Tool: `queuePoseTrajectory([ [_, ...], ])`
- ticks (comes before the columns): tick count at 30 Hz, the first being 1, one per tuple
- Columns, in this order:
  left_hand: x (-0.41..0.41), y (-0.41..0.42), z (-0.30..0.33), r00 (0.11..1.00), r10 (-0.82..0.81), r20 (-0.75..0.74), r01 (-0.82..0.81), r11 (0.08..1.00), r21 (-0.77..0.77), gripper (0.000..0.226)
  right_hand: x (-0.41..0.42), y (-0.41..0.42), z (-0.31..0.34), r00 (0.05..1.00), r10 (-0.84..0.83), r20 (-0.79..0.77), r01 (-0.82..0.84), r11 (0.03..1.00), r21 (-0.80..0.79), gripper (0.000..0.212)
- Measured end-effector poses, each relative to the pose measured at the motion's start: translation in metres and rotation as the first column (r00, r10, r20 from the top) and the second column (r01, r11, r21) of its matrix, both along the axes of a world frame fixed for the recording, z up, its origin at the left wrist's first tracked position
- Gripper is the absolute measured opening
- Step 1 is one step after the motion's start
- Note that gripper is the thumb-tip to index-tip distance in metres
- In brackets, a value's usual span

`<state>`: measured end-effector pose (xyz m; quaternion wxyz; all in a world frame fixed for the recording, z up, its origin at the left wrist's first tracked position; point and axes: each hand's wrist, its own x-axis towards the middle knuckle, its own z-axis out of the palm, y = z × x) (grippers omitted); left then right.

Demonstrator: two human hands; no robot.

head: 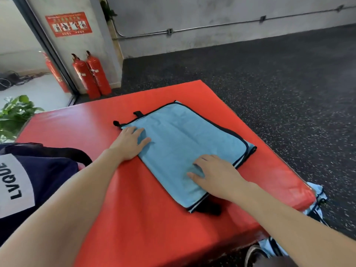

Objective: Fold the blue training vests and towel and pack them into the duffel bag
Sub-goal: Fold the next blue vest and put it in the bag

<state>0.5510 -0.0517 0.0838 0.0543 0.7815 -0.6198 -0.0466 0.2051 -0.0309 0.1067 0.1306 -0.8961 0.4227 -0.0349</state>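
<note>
the folded towel (pixel 185 151) is lying mid-mat (pixel 96 128), toward its right edge. the left hand (pixel 129 143) and right hand (pixel 215 174) are pressing it flat, fingers straight, holding nothing. the bag (pixel 38 170) is sitting at the left edge.

Folded blue towel (pixel 185 149) on red mat (pixel 134 218); left hand (pixel 131 142) and right hand (pixel 215 172) press it flat.

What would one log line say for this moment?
stage: smoothing folded towel | left hand: flat on towel | right hand: flat on towel | surface: red mat | duffel bag: left, nothing packed visibly
</note>
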Motion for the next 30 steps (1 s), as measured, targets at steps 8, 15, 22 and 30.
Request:
queuePoseTrajectory([
  [8,-0.086,0.051,-0.003,0.997,-0.075,-0.012,0.073,0.986,-0.152,0.074,-0.009,0.001,0.007,1.0,-0.001,0.008,0.0,0.999,0.038,0.035],
  [15,-0.205,0.14,0.003,0.956,-0.243,-0.161,0.202,0.95,-0.236,0.055,-0.041,0.011,0.024,0.997,-0.048,0.059,0.046,0.998,0.035,0.032],
  [22,-0.231,0.157,0.002,0.958,-0.029,-0.287,-0.035,0.976,-0.214,0.023,-0.071,0.035,0.026,0.984,-0.078,0.158,0.068,0.995,0.069,0.025],
  [30,-0.201,0.185,0.007,0.957,-0.025,-0.288,-0.019,0.989,-0.15,0.014,-0.086,0.051,0.021,0.971,-0.081,0.225,0.059,0.993,0.1,0.018],
])
